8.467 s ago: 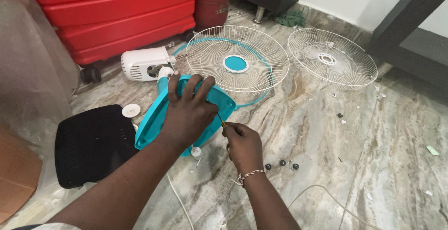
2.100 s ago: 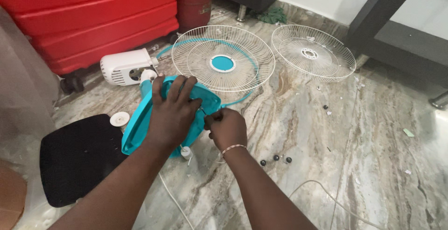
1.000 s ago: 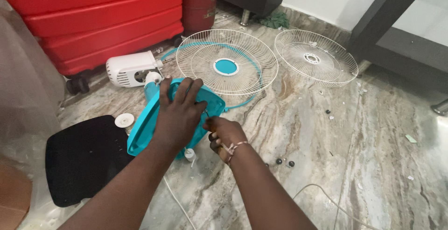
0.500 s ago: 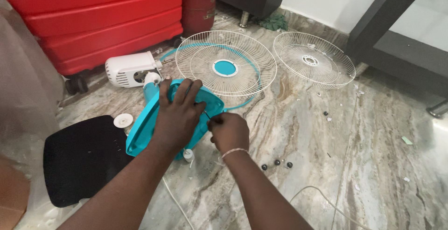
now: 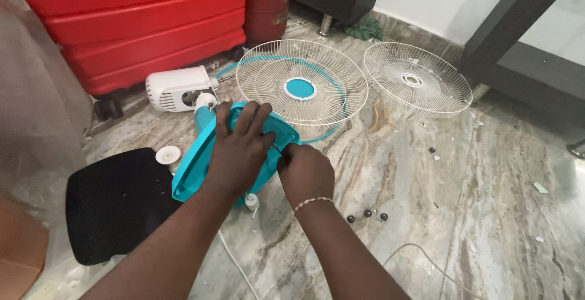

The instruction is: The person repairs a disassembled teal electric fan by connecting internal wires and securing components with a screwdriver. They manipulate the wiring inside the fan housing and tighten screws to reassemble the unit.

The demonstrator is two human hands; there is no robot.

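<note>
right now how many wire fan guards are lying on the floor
2. One wire fan guard with a teal centre cap lies just beyond the hands, behind the teal fan base. The other, all-white guard lies to its right, nearer the dark door frame. None looks hidden.
</note>
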